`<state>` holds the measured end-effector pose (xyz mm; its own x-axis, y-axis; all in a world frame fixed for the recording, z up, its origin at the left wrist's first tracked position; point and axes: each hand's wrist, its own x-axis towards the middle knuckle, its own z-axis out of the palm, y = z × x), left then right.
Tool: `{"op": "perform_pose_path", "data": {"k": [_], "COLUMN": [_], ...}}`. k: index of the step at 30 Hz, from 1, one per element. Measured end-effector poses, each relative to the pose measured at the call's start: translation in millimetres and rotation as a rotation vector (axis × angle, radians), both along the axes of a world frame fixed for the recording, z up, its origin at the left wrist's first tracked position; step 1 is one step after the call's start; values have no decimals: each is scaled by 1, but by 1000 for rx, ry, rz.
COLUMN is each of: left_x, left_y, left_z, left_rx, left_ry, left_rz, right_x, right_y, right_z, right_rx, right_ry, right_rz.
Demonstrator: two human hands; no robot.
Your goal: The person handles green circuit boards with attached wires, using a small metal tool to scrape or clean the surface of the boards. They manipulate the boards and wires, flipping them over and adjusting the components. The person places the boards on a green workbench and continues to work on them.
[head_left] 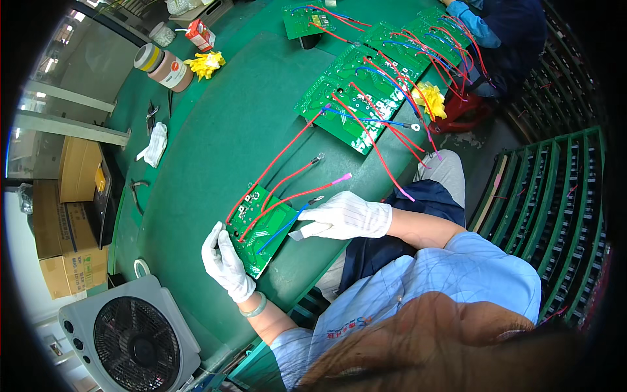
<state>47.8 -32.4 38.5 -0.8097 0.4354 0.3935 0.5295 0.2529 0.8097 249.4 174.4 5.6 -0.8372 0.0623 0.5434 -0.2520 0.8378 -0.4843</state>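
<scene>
A green circuit board (277,228) with red and blue wires lies on the green table before me. My left hand (226,264), in a white glove, grips its left edge with bent fingers. At the board's right edge is my right hand (349,217), in a striped white glove, its fingers pinched on a small flat grey piece (296,235) whose kind I cannot make out. A blue wire (287,228) with a ring terminal reaches up beside those fingertips. Two red wires (287,199) stand off the board, and a longer red wire (277,160) runs toward the farther boards.
Several wired circuit boards (362,98) overlap in a row toward a co-worker's blue sleeve (473,23). Yellow cloths (206,64), a bottle (163,67), pliers (151,114) and a white glove (155,145) lie leftward. A fan (134,340) stands lower left; green racks (548,209) are at right.
</scene>
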Motion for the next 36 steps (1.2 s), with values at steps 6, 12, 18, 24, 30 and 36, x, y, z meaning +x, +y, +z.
{"op": "perform_pose_path", "data": {"k": [6,12,18,24,30,36], "left_x": [-1,0,-1,-1,0,-1], "left_y": [-1,0,-1,-1,0,0], "left_z": [-2,0,-2,-2,0,1], "left_rx": [8,-9,-6,-6,-15,-49], "left_ry": [-10,-8,1,3,9,23], "left_rz": [-1,9,5,6,15,26], "right_x": [-1,-1,-1,-1,-2,-2], "right_y": [-1,-2,-1,-2,-2,-2], "right_z": [-2,-1,-2,0,1,-2], "right_rx": [-1,-8,-6,9,-3,5], "right_ry": [18,6,9,5,47,45], "right_rz": [3,-7,-10,-11,-16,-18]}}
